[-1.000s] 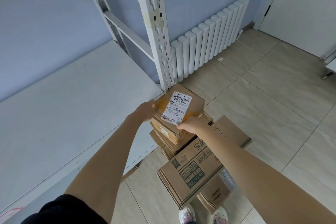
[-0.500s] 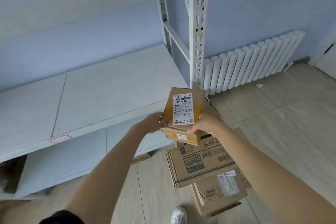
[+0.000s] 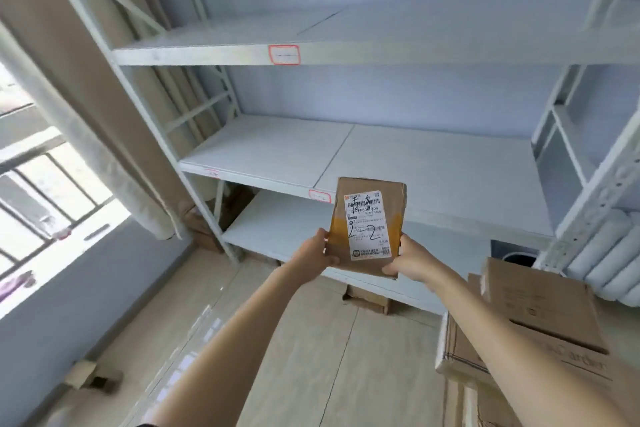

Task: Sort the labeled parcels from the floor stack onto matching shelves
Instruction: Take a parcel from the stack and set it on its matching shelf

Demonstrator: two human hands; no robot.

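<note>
A small brown parcel (image 3: 367, 215) with a white label marked "2-2" is held up in front of the white shelf unit. My left hand (image 3: 313, 255) grips its lower left edge and my right hand (image 3: 405, 258) grips its lower right corner. Behind it the middle shelf (image 3: 415, 156) carries a red-bordered tag (image 3: 319, 196) on its front edge. The top shelf (image 3: 381, 35) has a similar tag (image 3: 284, 54). A lower shelf (image 3: 277, 222) sits beneath. More cardboard parcels (image 3: 540, 308) are stacked on the floor at the right.
A curtain (image 3: 79, 90) and a window (image 3: 38, 184) fill the left side. A white radiator (image 3: 609, 260) stands at the far right behind the shelf post (image 3: 595, 184). Brown boxes (image 3: 367, 296) lie under the lowest shelf. Tiled floor (image 3: 277, 340) spreads below my arms.
I have lifted the parcel off the floor stack and turned left and up. The shelves now face me and the stack has slid to the lower right.
</note>
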